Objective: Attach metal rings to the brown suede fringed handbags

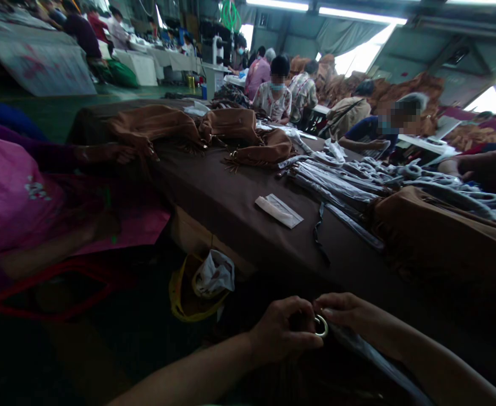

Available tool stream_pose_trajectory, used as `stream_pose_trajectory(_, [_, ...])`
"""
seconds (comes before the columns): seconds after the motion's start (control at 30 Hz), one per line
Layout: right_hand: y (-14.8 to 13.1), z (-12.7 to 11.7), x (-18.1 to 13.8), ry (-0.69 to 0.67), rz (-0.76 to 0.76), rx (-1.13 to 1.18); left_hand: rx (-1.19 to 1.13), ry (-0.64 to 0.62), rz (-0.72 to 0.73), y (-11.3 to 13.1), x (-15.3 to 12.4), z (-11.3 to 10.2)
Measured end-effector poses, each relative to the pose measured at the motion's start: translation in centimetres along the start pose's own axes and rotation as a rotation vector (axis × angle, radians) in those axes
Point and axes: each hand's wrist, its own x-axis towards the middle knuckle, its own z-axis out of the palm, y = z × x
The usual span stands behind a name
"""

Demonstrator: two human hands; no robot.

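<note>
Low in the view, my left hand [279,330] is closed, with thumb and fingers pinching a shiny metal ring [322,326]. My right hand [351,309] meets it from the other side, its fingers drawn together right beside the ring. From under that hand a strap in clear plastic wrap [372,355] runs down to the right; its end at my fingers is mostly hidden. Dark material lies below both hands, too dim to make out. A brown fringed bag [446,225] rests on the table to the right.
A dark-covered table [231,192] stretches ahead, bearing a small white packet [279,210], a black cord [319,234], wrapped straps [336,180] and brown bags [231,125]. A yellow-rimmed bin [180,299] stands below its left edge. A person in pink [14,192] sits left; others work beyond.
</note>
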Motion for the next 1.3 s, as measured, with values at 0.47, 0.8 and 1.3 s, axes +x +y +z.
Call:
stream_pose_trajectory(0.47, [0.0, -1.8, 1.1, 0.040, 0.099, -0.231, 0.045, -0.038, 0.042, 0.0, -0.2, 0.3])
stream_pose_trajectory(0.8, [-0.8, -2.9, 1.1, -0.163, 0.146, -0.389, 0.229, -0.101, 0.155, -0.9, -0.4, 0.3])
stream_pose_trajectory(1.3, [-0.3, -2.6, -0.2, -0.224, 0.129, -0.361, 0.316, 0.037, 0.104, -0.8, -0.7, 0.3])
